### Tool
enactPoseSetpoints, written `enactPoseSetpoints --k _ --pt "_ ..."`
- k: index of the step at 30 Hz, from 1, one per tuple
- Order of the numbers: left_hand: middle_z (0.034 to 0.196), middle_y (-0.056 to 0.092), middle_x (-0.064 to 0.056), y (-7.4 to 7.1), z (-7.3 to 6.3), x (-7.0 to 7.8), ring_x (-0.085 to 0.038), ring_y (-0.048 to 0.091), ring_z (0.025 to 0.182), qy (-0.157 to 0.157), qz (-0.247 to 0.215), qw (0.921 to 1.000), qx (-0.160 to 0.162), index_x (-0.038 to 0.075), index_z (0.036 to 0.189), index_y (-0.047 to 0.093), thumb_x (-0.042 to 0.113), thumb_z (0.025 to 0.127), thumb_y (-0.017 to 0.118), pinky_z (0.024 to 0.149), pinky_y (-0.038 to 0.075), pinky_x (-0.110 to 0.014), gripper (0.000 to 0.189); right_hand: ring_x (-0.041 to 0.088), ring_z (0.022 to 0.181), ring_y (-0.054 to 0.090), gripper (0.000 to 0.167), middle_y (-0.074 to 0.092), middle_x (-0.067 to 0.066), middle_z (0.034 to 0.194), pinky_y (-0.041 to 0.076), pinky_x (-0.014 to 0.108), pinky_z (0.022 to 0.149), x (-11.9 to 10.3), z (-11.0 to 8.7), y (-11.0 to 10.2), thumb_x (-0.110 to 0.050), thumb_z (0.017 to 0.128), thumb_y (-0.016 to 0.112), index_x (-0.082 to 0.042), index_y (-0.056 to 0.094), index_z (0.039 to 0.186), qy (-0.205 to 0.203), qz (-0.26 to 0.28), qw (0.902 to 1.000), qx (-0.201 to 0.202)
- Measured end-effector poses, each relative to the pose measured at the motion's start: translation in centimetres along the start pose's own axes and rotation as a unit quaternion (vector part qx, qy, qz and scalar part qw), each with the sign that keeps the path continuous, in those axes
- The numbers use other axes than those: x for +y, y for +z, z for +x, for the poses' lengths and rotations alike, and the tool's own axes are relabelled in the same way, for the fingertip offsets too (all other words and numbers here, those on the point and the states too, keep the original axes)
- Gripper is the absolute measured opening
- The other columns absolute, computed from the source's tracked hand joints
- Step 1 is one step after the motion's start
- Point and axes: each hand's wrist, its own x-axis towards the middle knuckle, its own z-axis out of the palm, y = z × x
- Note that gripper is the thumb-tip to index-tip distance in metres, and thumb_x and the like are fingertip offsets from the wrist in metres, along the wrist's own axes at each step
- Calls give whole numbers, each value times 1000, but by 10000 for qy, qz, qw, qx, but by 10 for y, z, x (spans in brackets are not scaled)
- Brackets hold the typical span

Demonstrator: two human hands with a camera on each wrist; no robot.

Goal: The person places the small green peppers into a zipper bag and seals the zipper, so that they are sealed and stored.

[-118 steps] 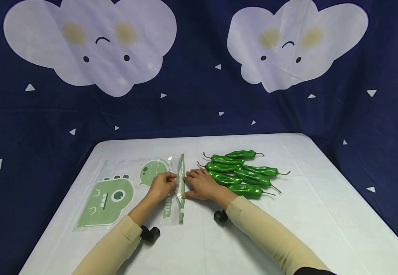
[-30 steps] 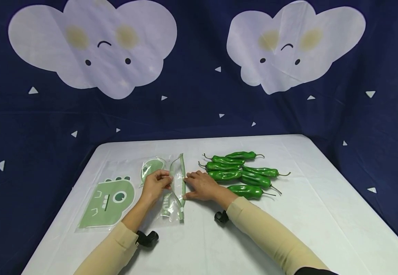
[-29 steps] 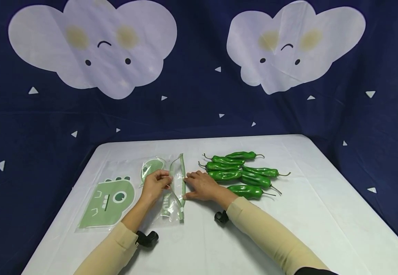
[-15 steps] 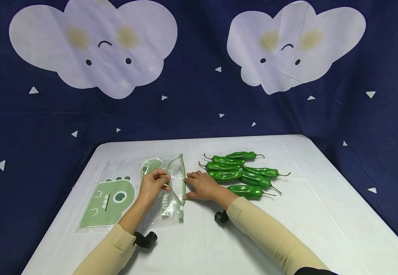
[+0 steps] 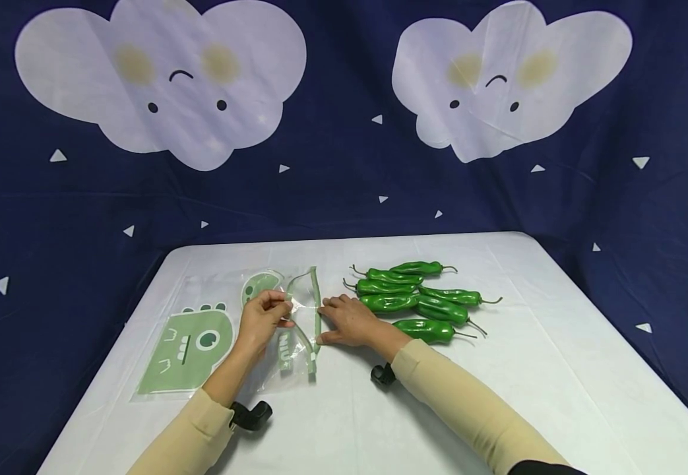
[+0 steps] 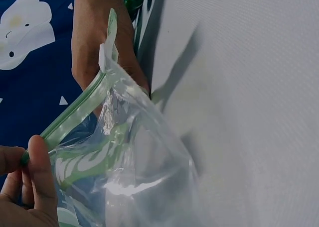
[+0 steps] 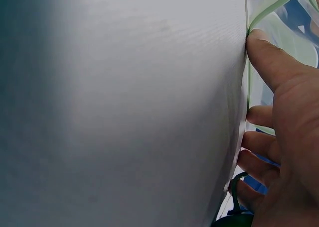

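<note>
A clear zip bag [image 5: 186, 349] with green cartoon prints lies flat on the table's left half, its green-edged mouth gaping toward the right. My left hand [image 5: 263, 323] pinches the upper lip of that mouth between thumb and fingers and holds it raised. In the left wrist view the green zip strip [image 6: 75, 112] runs from the pinch to a white slider [image 6: 102, 57]. My right hand [image 5: 349, 321] rests on the table with its fingertips on the lower lip. The right wrist view shows its fingers [image 7: 274, 62] extended against the bag's edge.
Several long green peppers [image 5: 433, 329] with thin stems lie right of the bag, close to my right hand. The white-covered table [image 5: 498, 409] ends at a dark blue curtain [image 5: 344, 132] with cloud prints. A black wrist camera [image 5: 251, 415] juts from my left wrist.
My left hand has drawn the upper lip leftward, away from the lower one, so the bag's mouth has widened. The right hand has stayed in place.
</note>
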Motion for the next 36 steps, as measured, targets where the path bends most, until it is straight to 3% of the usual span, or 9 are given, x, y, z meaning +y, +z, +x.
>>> enactPoseSetpoints --k 28,36 --pt "77 56 2 -7 -5 6 -7 61 62 50 -616 9978 241 -10 103 55 -2 87 62 61 64 -24 19 24 127 46 68 47 5 143 45 44 108 -1 -1 0 -60 85 57 -18 48 138 2 -19 10000 1" --pt "77 56 0 -6 -8 8 -10 62 61 187 -835 9957 346 -11 100 56 -3 86 63 62 65 -26 18 24 126 46 67 47 5 142 45 43 108 -2 -1 -1 -59 85 58 -18 49 137 31 6 10000 12"
